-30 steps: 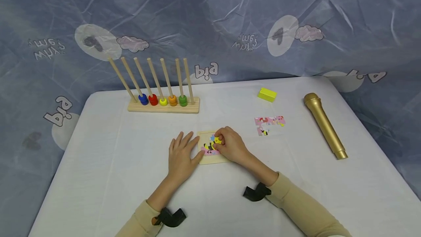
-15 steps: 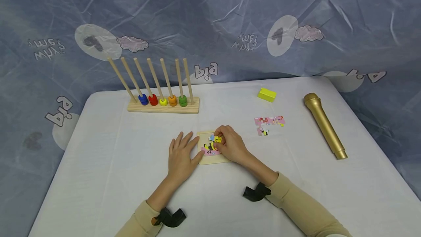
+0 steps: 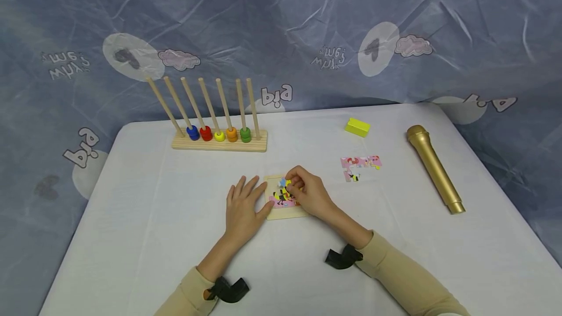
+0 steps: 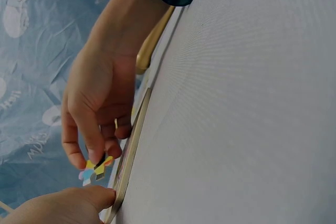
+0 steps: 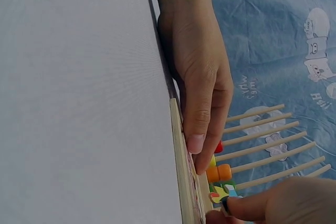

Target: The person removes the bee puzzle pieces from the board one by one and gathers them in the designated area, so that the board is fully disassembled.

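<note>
A small wooden puzzle board (image 3: 287, 214), with pink, bee-pictured pieces in its tray, lies flat in front of me. My left hand (image 3: 244, 212) rests at its left side, fingers spread, the thumb on the frame's edge. Over the board, my right hand (image 3: 311, 194) pinches a jigsaw piece (image 4: 93, 172) between thumb and index finger. Yellow, blue and black print shows on that piece, which is raised and tilted above the tray in the left wrist view. Part of the tray's right side is hidden under the right hand.
Loose pink puzzle pieces (image 3: 361, 161) lie right of the board. Behind them is a yellow block (image 3: 357, 127). A gold toy microphone (image 3: 434, 169) lies at the far right. The wooden bead rack (image 3: 219, 145) with upright rods stands at the back left.
My right hand has lifted slightly off the board, raising the pinched jigsaw piece and tilting it. The left hand stays in place.
</note>
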The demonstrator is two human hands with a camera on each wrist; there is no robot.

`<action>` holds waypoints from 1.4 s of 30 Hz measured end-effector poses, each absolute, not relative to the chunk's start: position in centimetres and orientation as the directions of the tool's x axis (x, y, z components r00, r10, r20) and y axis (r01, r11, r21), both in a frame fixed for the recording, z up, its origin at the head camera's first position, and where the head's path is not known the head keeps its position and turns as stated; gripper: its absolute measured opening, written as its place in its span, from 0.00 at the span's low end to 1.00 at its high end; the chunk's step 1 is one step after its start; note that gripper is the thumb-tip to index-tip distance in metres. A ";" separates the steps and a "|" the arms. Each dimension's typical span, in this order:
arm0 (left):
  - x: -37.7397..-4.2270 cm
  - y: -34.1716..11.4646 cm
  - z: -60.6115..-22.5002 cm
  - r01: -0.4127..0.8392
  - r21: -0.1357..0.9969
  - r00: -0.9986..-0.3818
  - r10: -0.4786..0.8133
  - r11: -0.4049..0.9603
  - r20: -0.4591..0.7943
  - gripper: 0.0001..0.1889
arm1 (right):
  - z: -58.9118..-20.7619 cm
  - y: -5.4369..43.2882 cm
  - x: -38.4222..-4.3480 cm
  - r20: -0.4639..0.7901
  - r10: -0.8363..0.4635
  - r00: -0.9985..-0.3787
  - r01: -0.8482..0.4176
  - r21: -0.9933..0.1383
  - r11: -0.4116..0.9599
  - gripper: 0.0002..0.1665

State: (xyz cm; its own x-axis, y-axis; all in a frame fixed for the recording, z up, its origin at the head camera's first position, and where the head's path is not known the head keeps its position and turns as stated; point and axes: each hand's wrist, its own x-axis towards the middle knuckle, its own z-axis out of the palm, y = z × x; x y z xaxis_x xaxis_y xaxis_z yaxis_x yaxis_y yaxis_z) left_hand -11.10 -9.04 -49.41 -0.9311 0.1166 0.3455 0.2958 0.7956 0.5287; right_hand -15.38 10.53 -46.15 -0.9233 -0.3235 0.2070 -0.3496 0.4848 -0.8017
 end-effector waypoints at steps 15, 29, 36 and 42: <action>-11.2 -8.8 -49.3 0.300 0.527 -0.931 0.124 0.795 0.344 0.26 | -43.7 13.8 -15.8 0.111 -0.228 -0.967 -0.207 -0.868 0.451 0.11; -11.1 -8.8 -49.4 0.293 0.517 -0.934 0.123 0.805 0.337 0.26 | -43.4 25.9 -16.1 0.104 0.050 -0.993 -0.064 -0.853 0.519 0.14; -11.1 -8.9 -49.5 0.290 0.518 -0.934 0.121 0.805 0.336 0.26 | -44.1 27.9 -16.3 0.087 0.115 -0.990 -0.012 -0.845 0.535 0.17; -11.1 -8.9 -49.4 0.284 0.523 -0.937 0.117 0.804 0.330 0.26 | -44.9 28.1 -16.6 0.082 0.127 -0.989 0.007 -0.815 0.580 0.16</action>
